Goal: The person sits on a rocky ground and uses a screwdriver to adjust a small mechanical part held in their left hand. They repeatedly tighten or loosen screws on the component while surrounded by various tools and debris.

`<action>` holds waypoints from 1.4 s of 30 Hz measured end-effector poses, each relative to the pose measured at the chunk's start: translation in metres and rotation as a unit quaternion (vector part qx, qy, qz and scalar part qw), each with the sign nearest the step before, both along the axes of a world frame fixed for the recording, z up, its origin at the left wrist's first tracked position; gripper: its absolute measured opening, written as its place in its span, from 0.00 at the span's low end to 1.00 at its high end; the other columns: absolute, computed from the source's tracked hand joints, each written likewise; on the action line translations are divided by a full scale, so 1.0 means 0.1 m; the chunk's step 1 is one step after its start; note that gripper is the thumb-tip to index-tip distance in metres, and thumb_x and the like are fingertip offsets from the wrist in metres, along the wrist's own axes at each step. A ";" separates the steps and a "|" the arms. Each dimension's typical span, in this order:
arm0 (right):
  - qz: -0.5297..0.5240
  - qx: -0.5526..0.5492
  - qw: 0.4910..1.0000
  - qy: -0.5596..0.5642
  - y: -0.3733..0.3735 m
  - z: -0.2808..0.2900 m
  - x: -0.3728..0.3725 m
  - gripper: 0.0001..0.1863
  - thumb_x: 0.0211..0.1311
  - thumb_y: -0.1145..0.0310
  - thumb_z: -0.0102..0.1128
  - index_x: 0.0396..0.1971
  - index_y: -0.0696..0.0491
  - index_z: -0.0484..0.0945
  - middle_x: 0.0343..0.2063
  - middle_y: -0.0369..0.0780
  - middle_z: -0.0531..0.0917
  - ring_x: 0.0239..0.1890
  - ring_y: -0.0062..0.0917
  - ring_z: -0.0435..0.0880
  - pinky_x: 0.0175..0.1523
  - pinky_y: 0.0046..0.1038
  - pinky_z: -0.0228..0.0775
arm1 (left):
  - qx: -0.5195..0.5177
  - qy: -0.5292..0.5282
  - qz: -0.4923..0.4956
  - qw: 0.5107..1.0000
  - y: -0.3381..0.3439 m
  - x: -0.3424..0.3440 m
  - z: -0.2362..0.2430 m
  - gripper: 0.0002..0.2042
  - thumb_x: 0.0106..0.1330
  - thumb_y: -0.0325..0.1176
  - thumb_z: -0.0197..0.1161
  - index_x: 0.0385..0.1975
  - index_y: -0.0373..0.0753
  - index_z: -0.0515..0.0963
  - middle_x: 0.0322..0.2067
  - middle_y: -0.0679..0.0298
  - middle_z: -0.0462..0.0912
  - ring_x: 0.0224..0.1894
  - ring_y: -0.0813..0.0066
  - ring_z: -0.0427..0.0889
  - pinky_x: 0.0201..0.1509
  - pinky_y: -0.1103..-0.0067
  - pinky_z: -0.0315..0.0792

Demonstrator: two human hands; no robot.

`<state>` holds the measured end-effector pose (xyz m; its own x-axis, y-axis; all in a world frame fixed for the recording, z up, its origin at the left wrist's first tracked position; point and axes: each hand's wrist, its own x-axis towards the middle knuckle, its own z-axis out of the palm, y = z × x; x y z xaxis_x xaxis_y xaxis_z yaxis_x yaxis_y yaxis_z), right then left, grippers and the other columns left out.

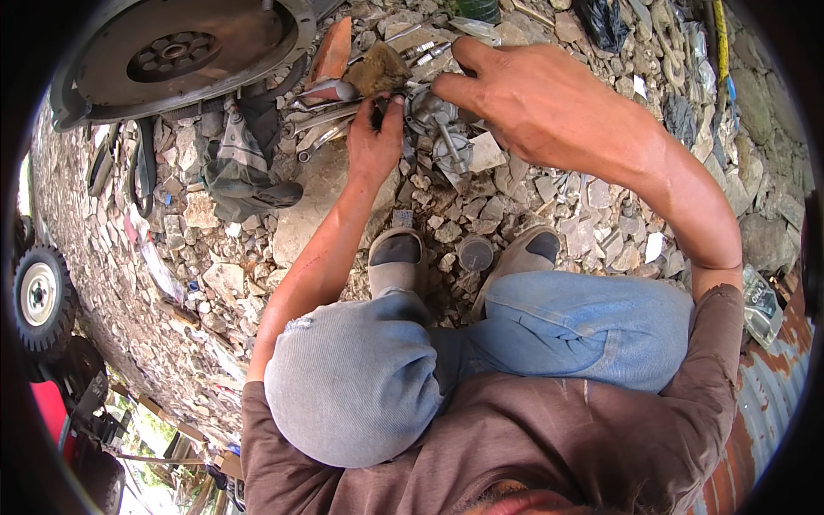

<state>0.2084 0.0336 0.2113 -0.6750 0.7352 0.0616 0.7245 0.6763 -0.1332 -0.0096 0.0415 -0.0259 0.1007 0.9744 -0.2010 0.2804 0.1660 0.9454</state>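
Note:
My left hand (375,142) is closed, thumb and fingers bent together around something dark and small that I cannot make out. Just right of its fingertips lies a grey metal part (452,153) with a round body and a rod across it. My right hand (536,99) curls over that part from the right, finger and thumb tips beside its top; whatever they grip is hidden. Wrenches (324,140) lie to the left of my left hand. Beyond the fingertips is a brown stone-like lump (378,69), with sockets (432,55) to its right.
A large round metal housing (184,51) stands at the far left. Below it lies a dark cloth (249,176) with straps (142,167) beside it. Loose stones (223,279) cover the ground. A tyred wheel (40,293) is at the left edge, corrugated sheet (777,399) at lower right.

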 end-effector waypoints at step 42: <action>-0.036 -0.036 0.995 -0.091 0.03 0.10 0.01 0.13 0.60 0.68 0.64 0.41 0.59 0.79 0.34 0.48 0.81 0.38 0.42 0.87 0.40 0.40 0.80 | -0.004 0.010 -0.003 1.000 0.00 0.02 0.10 0.19 0.70 0.45 0.65 0.49 0.34 0.79 0.33 0.54 0.86 0.36 0.66 0.84 0.47 0.71 0.76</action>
